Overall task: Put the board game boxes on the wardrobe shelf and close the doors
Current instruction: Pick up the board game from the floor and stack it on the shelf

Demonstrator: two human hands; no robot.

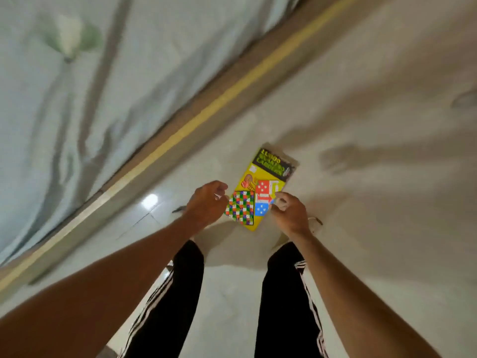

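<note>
Looking down past our own arms, we see a yellow game box lying flat on the pale floor, its lid printed with a checkered board, dice and dark lettering at the far end. Something grey pokes out from under its far end; we cannot tell what. Our left hand hangs at the box's left edge with fingers loosely curled, and our right hand hangs at its right edge, fingers bent over the near corner. Both hands are partly open; whether either touches the box we cannot tell, since the picture is blurred. Our legs in black trousers with white side stripes stand just behind the box. To the left, a bed under a grey sheet runs diagonally, edged by a yellow strip.
</note>
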